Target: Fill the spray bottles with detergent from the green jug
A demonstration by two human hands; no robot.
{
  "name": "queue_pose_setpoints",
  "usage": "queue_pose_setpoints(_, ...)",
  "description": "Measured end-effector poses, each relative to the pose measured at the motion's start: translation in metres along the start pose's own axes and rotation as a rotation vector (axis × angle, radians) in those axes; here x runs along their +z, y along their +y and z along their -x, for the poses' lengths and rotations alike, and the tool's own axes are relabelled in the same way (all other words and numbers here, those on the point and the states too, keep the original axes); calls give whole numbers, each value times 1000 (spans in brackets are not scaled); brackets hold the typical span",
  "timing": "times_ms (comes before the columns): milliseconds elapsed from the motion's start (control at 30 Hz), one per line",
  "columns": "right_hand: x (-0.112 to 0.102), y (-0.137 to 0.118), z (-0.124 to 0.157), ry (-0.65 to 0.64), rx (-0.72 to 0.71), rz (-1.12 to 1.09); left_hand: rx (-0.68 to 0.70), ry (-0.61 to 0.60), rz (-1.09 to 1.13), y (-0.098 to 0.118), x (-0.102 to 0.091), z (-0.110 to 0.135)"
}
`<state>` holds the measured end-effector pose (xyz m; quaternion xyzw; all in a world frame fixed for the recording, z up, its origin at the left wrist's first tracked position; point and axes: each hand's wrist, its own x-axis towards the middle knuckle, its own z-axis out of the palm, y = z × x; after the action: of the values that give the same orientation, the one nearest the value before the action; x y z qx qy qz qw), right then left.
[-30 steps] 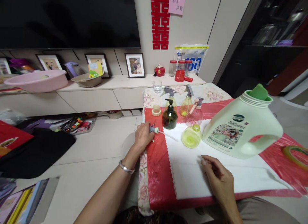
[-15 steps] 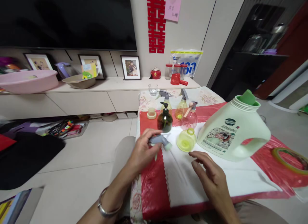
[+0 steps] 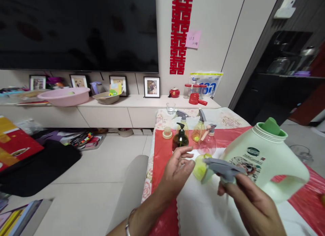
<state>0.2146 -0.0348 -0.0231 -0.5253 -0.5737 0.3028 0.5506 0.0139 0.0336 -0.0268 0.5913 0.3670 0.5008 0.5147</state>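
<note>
My right hand [image 3: 251,205] is closed around a grey spray-trigger head [image 3: 220,168], held up over the white cloth [image 3: 203,209]. My left hand [image 3: 177,170] hovers beside it with fingers apart and nothing in it, close to the small yellow-green bottle [image 3: 199,166] lying on the cloth. A large pale green detergent jug [image 3: 264,161] with a green cap stands just right of the trigger head. Behind these stand a dark green pump bottle [image 3: 180,138], two amber spray bottles [image 3: 198,132] and a pinkish clear spray bottle [image 3: 208,143].
A red plastic sheet [image 3: 162,161] covers the floral tablecloth. A small cream cap [image 3: 167,132] and a glass [image 3: 171,108] sit at the table's far end. A low cabinet [image 3: 106,111] holds basins, photo frames, jars. Black bag [image 3: 38,165] and clutter lie on the floor at left.
The grey trigger head passed from my left hand to my right hand, which lifted it over the cloth. My left hand opened and moved toward the yellow-green bottle. The view tilted up.
</note>
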Motion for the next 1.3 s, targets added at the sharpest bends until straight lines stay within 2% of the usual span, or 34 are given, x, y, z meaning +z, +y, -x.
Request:
queue_pose_setpoints(67, -7, -1, 0, 128, -14, -139, -4, 18, -118, -17, 5, -9)
queue_pose_setpoints(133, -12, -3, -1, 244, -10, -258, -20, -19, -223, -34, 13, -17)
queue_pose_setpoints(300, -24, -4, 4, 524, 15, -418, -132, -134, -271, -68, 35, -30)
queue_pose_setpoints(400, -32, 0, 9, 692, 41, -472, -154, -160, -278, -80, 43, -33)
queue_pose_setpoints(500, -35, 3, 11, 772, 26, -467, -106, -131, -336, -83, 45, -33)
queue_pose_setpoints(700, -23, -4, 8, 845, -75, -420, -50, -163, -392, -69, 36, -13)
queue_pose_setpoints(867, -10, -13, 3, 863, -104, -435, -18, -200, -404, -74, 34, 3)
queue_pose_setpoints(967, -4, -13, 1, 824, -128, -432, 7, -218, -423, -79, 35, 6)
queue_pose_setpoints(1167, 7, -3, 1, 668, -191, -349, 60, -245, -423, -83, 33, 7)
queue_pose_setpoints(1300, 6, 2, 8, 694, -230, -270, 55, -245, -431, -86, 32, 8)
